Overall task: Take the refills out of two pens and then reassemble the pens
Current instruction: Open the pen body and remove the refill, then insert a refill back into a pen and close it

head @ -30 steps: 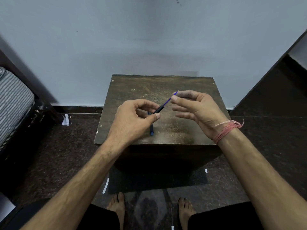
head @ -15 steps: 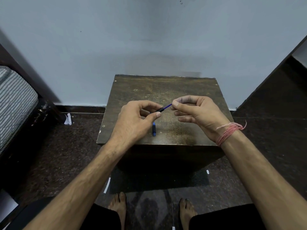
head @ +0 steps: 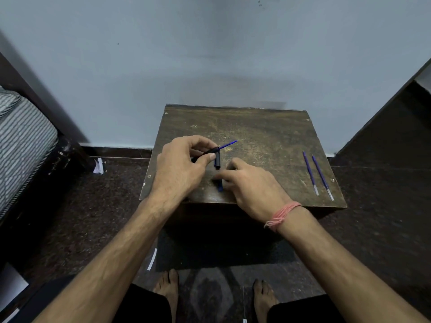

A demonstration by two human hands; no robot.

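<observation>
- In my left hand (head: 179, 166) I hold a black pen barrel (head: 205, 154); a blue refill (head: 228, 144) sticks out of it.
- Two blue refills (head: 316, 174) lie side by side, at right.
- My right hand (head: 251, 185) touches a blue pen part (head: 220, 185).

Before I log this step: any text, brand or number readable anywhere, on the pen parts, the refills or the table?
None can be read.
Pen barrel in the left hand: no print shows.
Two loose refills on the table: no markings show.
Paper scraps on the floor: blank or too small.
</observation>
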